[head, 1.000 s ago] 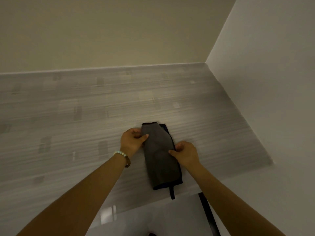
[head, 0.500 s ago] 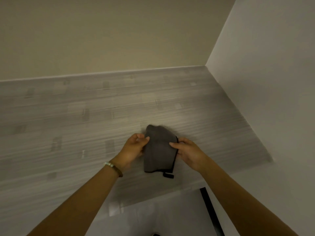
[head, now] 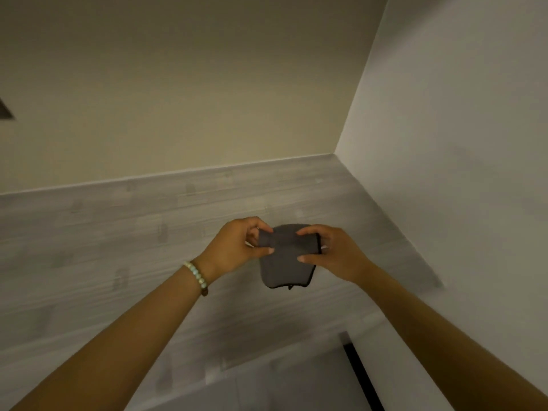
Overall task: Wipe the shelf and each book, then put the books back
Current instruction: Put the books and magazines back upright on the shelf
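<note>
— Grey wood-grain shelf [head: 148, 247] is seen beneath both hands, closed off by a beige back wall [head: 178, 99] beyond them and a white side wall [head: 459, 143] past the right hand [head: 335, 253]. What is being held?

— A dark folded cloth [head: 284, 262] is held between the two hands. Its upper left edge is pinched by thumb and curled fingers of the left hand [head: 234, 247], and its upper right edge is gripped in the same way by the right hand. The lower part hangs below the hands and appears to be lifted off the shelf. No books can be seen from this view.

— Which step is judged to be in hand?

— The cloth is probably being folded into a pad before the shelf is wiped.

— How is that done well?

— The edges should be lined up so that a flat, even pad is formed. The small tab [head: 290, 287] dangling under the hands is best tucked inside, so that it is not dragged. The pad should then be laid flat under one palm. Overlapping strokes along the grain are advised, with the corner beyond the right hand not skipped.
</note>
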Motion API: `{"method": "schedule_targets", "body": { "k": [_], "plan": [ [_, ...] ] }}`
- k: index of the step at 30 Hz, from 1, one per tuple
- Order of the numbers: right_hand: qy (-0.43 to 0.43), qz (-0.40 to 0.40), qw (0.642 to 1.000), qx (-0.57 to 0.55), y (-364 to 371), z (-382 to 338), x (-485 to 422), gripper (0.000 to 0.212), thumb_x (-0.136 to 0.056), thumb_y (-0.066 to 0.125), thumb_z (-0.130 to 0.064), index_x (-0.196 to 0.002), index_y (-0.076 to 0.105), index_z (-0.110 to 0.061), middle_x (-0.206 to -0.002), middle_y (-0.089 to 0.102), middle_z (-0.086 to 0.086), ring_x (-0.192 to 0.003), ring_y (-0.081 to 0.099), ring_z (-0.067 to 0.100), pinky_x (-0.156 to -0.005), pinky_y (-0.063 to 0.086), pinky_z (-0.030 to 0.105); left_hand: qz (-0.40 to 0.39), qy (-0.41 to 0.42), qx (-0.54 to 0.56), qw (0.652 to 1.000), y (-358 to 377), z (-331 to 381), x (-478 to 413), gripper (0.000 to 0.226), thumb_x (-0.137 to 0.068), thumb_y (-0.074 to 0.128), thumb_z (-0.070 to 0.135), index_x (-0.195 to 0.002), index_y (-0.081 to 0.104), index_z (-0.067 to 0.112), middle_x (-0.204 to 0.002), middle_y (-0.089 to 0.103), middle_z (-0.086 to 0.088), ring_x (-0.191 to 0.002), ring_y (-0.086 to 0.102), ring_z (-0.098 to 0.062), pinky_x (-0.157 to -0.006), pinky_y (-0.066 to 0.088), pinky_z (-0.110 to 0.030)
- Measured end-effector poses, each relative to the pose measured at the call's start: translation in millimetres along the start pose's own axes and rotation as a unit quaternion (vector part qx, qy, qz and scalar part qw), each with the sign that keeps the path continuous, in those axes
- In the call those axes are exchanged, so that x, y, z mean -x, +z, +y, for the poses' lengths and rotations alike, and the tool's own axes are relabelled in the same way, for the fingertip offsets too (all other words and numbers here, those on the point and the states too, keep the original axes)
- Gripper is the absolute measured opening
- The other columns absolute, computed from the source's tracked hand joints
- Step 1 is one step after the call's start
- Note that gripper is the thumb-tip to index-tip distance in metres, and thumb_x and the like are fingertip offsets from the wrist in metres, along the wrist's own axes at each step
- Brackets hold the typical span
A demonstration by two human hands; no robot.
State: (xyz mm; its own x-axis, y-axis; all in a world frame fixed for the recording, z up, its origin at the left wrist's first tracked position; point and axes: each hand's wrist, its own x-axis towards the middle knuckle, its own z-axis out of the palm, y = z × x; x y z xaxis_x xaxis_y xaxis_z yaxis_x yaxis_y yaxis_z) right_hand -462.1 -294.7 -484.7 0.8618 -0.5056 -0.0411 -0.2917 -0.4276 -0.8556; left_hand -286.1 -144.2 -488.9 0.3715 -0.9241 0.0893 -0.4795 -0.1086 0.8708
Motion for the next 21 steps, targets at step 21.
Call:
{"method": "schedule_targets", "body": {
  "k": [21],
  "plan": [
    [0.146,0.131,0.914,-0.355,-28,-34,29,0.033,-0.087,0.065,-0.021,-0.118,0.064,-0.008,-0.113,0.069,0.009,-0.1,0.066,0.022,-0.07,0.055,0.026,-0.05,-0.211,0.296,0.93,23,50,7,0.031,-0.089,0.063,0.015,-0.119,0.061,0.01,-0.101,0.071,-0.003,-0.08,0.069,-0.007,-0.066,0.054,-0.016]
  ]
}}
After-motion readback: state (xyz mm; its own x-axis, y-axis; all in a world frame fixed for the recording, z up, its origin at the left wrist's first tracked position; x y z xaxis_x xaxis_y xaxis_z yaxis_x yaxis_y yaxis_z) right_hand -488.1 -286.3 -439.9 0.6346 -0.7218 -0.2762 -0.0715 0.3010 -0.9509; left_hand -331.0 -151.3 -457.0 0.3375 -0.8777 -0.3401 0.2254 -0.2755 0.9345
